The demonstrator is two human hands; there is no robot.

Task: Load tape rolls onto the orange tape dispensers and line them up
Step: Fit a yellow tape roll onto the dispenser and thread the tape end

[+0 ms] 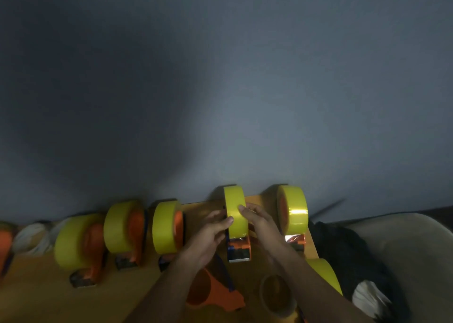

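Both hands, left hand (210, 234) and right hand (259, 222), grip 1 yellow tape roll (235, 210) (on its orange dispenser (239, 248)), fingers curled round it.

The scene is dim, with a cool blue-grey cast over the wall (220, 77). The wall is brightest in a soft patch at centre right and falls to deep shadow at the left and in the corners. Glare shows as a bright band on the far-right roll (293, 210), with a white glint just below it. The rolls at the left (78, 240) are smeared by motion blur, and the far left edge is blurrier still. The middle roll (235, 212) and the hands are sharper, though soft. Wide-angle distortion bends the table (36, 293) edge and stretches things near the frame's borders. The near right is dark and murky.
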